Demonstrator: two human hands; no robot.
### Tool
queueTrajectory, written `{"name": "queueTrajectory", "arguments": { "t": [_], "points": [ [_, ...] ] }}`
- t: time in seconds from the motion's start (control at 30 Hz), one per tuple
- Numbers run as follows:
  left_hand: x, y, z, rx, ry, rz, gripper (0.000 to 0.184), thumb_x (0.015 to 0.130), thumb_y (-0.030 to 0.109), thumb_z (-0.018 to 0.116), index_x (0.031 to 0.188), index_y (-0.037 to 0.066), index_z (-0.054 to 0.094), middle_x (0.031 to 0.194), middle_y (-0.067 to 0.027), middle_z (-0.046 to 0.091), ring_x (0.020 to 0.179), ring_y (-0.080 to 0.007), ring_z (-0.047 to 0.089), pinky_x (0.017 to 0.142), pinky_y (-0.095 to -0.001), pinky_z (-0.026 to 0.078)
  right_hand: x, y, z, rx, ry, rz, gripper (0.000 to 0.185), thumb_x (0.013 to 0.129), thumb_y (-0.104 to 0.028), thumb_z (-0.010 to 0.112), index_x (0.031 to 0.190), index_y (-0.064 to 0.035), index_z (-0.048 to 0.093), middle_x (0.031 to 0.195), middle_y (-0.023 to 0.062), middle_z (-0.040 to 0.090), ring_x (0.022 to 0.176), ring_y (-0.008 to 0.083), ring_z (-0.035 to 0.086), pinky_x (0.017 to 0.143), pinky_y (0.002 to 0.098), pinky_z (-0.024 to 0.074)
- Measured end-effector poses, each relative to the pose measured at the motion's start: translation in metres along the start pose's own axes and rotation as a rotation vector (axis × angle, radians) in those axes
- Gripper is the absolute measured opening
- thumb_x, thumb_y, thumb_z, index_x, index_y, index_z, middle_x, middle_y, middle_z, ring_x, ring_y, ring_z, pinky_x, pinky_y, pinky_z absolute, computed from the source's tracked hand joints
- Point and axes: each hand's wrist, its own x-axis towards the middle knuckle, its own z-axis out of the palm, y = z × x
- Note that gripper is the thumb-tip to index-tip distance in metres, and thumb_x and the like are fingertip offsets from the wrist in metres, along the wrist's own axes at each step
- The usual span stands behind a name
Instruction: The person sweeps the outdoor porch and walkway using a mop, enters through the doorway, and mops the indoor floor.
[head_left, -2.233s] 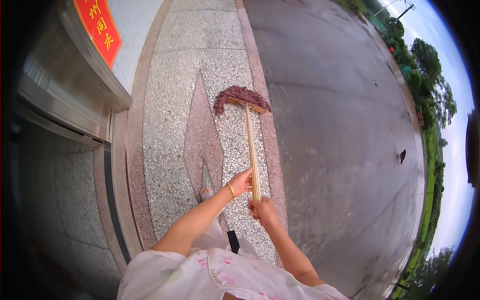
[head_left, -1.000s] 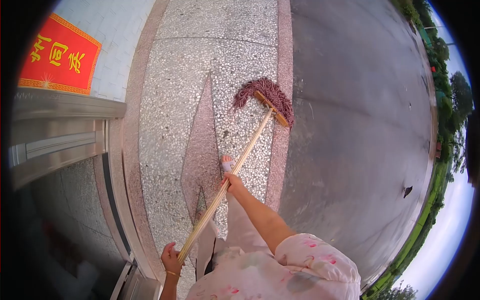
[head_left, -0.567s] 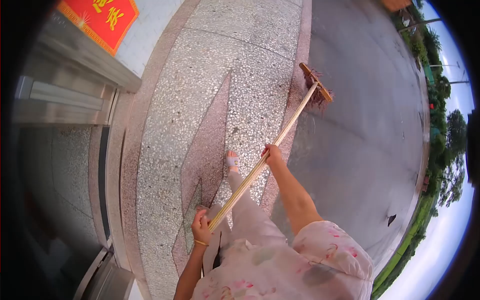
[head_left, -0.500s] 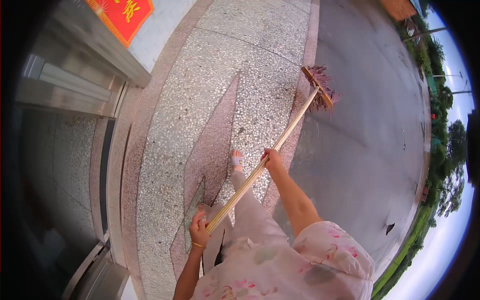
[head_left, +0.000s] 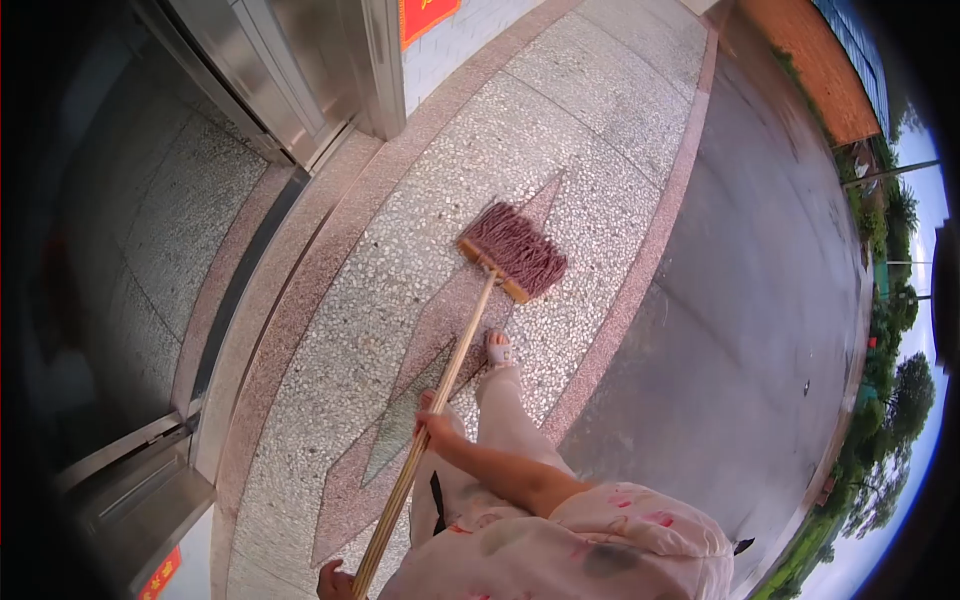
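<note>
Wooden mop handle (head_left: 463,350) inside right grip (head_left: 434,428).

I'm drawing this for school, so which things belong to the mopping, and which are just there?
Part of the job:
mop
right hand, gripping its handle
left hand, at the handle's near end
speckled floor, beneath the mop

Just there:
upper red banner
metal door frame
trees

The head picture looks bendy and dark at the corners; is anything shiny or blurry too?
Head view: the lens seems to curve the pale speckled stone walkway; daylight leaves a sheen on the smooth grey pavement; the dark-red stringy mop head looks a little smeared.
</note>
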Motion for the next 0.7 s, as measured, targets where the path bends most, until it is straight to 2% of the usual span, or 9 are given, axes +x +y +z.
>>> {"name": "queueTrajectory", "arguments": {
  "t": [0.13,0.17,0.37,0.47,0.5,0.57,0.6,0.67,0.7],
  "points": [
    [-0.013,-0.117,-0.035,-0.17,0.076,-0.145,0.021,0.077,0.006,0.044,0.091,0.001,0.059,0.054,0.0021,0.043,0.047,-0.0067,0.035,0.043,-0.0212,0.031,-0.009,0.038,0.024,-0.206,0.119,0.029,0.015,0.07,-0.005,0.057,0.061,-0.0019,0.046,0.052,0.0091,0.047,0.045,0.0217,0.05,0.041,0.0347,0.0439],
    [-0.013,-0.095,-0.03,0.097,0.015,-0.138,0.021,0.076,0.005,0.045,0.091,0.0,0.059,0.055,0.0029,0.042,0.048,-0.0068,0.035,0.044,-0.022,0.031,-0.008,0.034,0.03,-0.229,0.162,0.052,0.013,0.069,-0.004,0.058,0.061,-0.0012,0.047,0.052,0.0092,0.047,0.045,0.0212,0.05,0.042,0.0343,0.0445],
    [0.041,-0.082,0.014,0.054,-0.014,-0.255,0.022,0.076,0.006,0.046,0.093,0.0,0.058,0.057,0.0017,0.044,0.049,-0.0074,0.037,0.045,-0.0222,0.033,0.018,-0.052,0.05,-0.368,0.149,-0.145,0.011,0.064,-0.001,0.054,0.055,0.0019,0.047,0.051,0.0121,0.05,0.042,0.0221,0.053,0.036,0.0336,0.0441],
    [0.079,0.038,0.069,0.074,-0.036,-0.189,0.025,0.075,0.014,0.046,0.093,0.001,0.059,0.064,-0.0041,0.053,0.055,-0.0137,0.045,0.051,-0.0281,0.04,0.046,-0.128,0.073,-0.393,0.231,-0.203,0.014,0.064,-0.002,0.052,0.052,0.0019,0.047,0.048,0.0122,0.048,0.038,0.0219,0.051,0.034,0.0333,0.0413],
    [0.119,-0.044,0.067,0.021,-0.099,-0.264,0.02,0.079,0.009,0.041,0.094,0.0,0.05,0.059,-0.01,0.053,0.042,-0.0143,0.049,0.037,-0.0259,0.04,0.054,-0.159,0.08,-0.444,0.235,-0.222,0.014,0.064,-0.002,0.052,0.051,0.0017,0.047,0.047,0.012,0.048,0.037,0.0219,0.05,0.033,0.0333,0.0404],
    [0.139,0.069,0.123,-0.221,-0.127,-0.417,0.019,0.082,0.014,0.041,0.092,0.001,0.05,0.056,-0.0113,0.054,0.034,-0.0151,0.044,0.03,-0.0265,0.035,0.095,-0.217,0.084,-0.465,0.329,-0.333,0.015,0.063,-0.002,0.05,0.049,0.0011,0.046,0.043,0.012,0.047,0.035,0.0223,0.05,0.032,0.0331,0.0391],
    [0.155,0.095,0.148,-0.284,-0.174,-0.414,0.019,0.083,0.018,0.04,0.088,0.002,0.05,0.055,-0.0132,0.054,0.031,-0.0169,0.043,0.027,-0.0261,0.032,0.073,-0.264,0.1,-0.516,0.284,-0.379,0.016,0.062,-0.002,0.05,0.047,0.0011,0.047,0.042,0.0123,0.047,0.035,0.0221,0.05,0.031,0.0323,0.0388],
    [0.182,0.168,0.199,-0.317,-0.316,-0.521,0.024,0.084,0.024,0.04,0.086,0.001,0.049,0.06,-0.0122,0.055,0.036,-0.0147,0.046,0.029,-0.0247,0.032,0.105,-0.338,0.1,-0.45,0.278,-0.443,0.017,0.059,-0.002,0.052,0.043,0.0011,0.048,0.042,0.0121,0.047,0.035,0.0221,0.05,0.031,0.033,0.0384],
    [0.195,0.182,0.218,-0.377,-0.469,-0.537,0.028,0.085,0.028,0.039,0.085,0.002,0.049,0.063,-0.0113,0.055,0.04,-0.0126,0.047,0.032,-0.0221,0.033,0.113,-0.378,0.101,-0.562,0.297,-0.446,0.017,0.059,-0.002,0.052,0.043,0.0011,0.048,0.042,0.0126,0.047,0.035,0.0229,0.049,0.032,0.0336,0.0388]
  ]
}}
